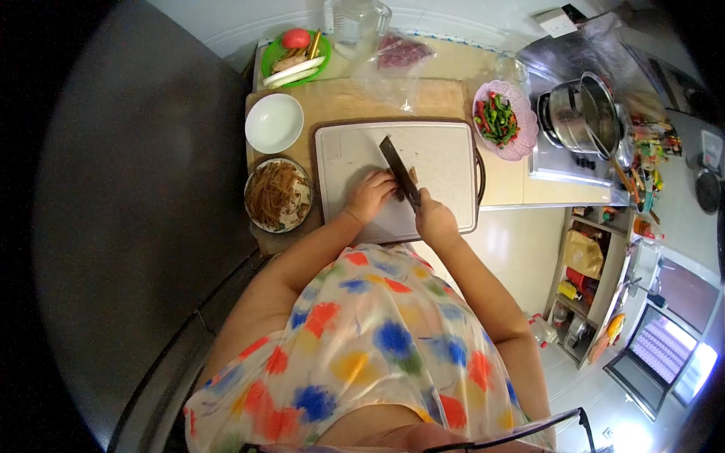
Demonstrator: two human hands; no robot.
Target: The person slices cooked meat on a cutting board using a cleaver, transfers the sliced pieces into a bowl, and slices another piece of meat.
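Note:
A pale cutting board with a dark rim lies on the counter in front of me. My right hand is wrapped round the handle of a dark-bladed cleaver, whose blade slants up and to the left over the board. My left hand rests on the board left of the blade, fingertips curled and pressed on a small dark brown piece of food. A few brown slices lie just right of the blade. Small green bits are on the board above.
Left of the board are a white bowl and a plate of brown strips. Behind stand a green plate, a glass pitcher and bagged meat. To the right are a pink dish of peppers and a pot.

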